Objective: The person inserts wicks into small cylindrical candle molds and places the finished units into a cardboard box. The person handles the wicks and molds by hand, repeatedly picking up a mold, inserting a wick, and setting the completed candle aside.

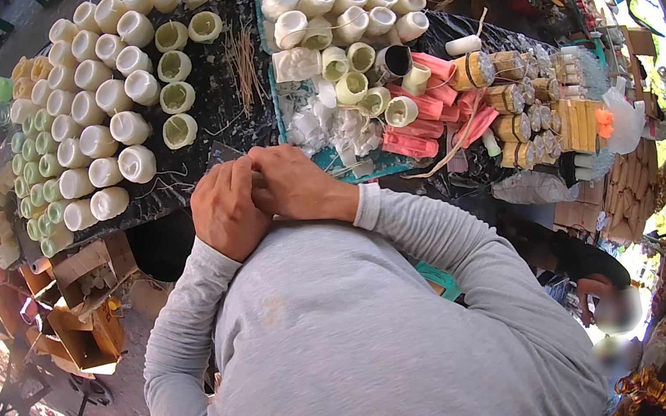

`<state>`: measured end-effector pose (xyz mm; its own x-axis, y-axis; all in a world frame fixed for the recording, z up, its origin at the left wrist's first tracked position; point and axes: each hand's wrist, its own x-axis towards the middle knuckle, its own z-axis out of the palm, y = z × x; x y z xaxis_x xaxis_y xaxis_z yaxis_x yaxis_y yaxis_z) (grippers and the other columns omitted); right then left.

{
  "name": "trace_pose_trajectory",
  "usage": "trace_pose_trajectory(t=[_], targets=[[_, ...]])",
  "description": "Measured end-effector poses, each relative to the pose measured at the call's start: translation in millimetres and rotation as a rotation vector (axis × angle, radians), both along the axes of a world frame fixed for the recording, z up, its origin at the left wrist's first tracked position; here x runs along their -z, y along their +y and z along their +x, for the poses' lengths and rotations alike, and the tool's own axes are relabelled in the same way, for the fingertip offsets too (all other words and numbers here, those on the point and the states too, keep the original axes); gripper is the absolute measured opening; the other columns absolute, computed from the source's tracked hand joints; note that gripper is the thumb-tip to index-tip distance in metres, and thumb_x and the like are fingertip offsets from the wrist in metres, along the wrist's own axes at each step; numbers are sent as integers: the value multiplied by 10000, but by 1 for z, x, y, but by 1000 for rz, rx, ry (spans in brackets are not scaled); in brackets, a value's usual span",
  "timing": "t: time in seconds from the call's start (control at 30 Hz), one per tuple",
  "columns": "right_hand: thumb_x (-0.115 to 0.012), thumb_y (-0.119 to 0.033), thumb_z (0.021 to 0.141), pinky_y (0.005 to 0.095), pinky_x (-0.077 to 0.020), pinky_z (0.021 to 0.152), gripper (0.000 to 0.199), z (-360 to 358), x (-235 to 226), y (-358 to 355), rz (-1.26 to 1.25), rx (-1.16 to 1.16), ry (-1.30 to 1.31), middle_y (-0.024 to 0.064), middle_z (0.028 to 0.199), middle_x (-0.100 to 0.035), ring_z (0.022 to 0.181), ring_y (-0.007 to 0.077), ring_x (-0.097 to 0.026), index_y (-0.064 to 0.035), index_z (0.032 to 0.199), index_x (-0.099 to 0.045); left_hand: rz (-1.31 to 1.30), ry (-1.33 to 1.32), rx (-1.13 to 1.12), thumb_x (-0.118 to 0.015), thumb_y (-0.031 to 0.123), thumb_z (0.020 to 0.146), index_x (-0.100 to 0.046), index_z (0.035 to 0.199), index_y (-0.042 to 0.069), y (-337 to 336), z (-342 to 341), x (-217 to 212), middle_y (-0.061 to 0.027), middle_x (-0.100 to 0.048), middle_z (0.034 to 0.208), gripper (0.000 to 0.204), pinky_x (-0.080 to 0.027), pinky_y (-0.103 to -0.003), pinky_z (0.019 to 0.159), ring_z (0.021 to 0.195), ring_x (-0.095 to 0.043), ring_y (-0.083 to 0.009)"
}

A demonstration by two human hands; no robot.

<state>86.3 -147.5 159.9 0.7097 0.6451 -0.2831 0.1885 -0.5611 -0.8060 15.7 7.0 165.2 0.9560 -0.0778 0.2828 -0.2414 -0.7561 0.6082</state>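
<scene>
At the near edge of the black-covered table, my left hand [228,209] and my right hand [299,180] meet close to my body. Both have curled fingers, and the fingertips of the right press against the left. Anything between them is hidden from view. Just beyond my fingers a small flat greyish piece [226,150] lies on the table, too unclear to name. Thin strings [172,181] are strewn to the left of it. Nearest ahead stands a hollow pale-green wax cup [180,131], the closest in a short row of similar cups.
Rows of white wax candles [112,96] and small green ones [44,194] fill the table's left. Thin wicks [242,68] lie mid-table. A teal tray [383,165] holds candles, white scraps [328,129] and pink strips [413,139]. Banded cylinders [472,71] stand right; cardboard boxes [88,333] sit below left. A person [599,277] bends at lower right.
</scene>
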Motion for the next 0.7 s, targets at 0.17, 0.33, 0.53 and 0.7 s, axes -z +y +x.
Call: trace_pose_trajectory(t=[0.17, 0.33, 0.53, 0.7], targets=[[-717, -270, 852, 524, -573, 836, 382, 8, 8, -10, 9, 52, 83, 294, 955, -747, 918, 474, -730, 76, 1013, -710, -31, 119, 98, -875, 94, 704, -633, 1285, 44, 9, 4, 6, -155, -697, 1187, 631, -566, -487, 868, 1093, -681, -363], [-735, -255, 836, 425, -564, 703, 344, 18, 2, -38, 106, 171, 490, 169, 798, -736, 760, 302, -718, 72, 942, -719, -101, 125, 277, -1006, 138, 608, -589, 1438, 79, 23, 2, 11, -192, -595, 1474, 931, -513, -513, 1118, 1340, -598, -435], [-772, -185, 921, 284, -302, 420, 145, 23, 20, -53, 498, 460, 1140, -3, 653, -573, 479, 103, -456, -68, 881, -698, -138, 11, 276, -1027, 200, 651, -564, 1388, 114, 10, 6, 33, -253, -576, 1494, 874, -586, -524, 1024, 1302, -637, -463], [-783, -192, 929, 286, -311, 419, 175, 18, 33, -52, 651, 662, 1152, 7, 664, -581, 482, 104, -470, -48, 883, -694, -90, -11, 223, -1034, 238, 641, -478, 1456, 91, -10, 5, 47, -279, -529, 1510, 998, -582, -529, 1014, 1292, -625, -480]])
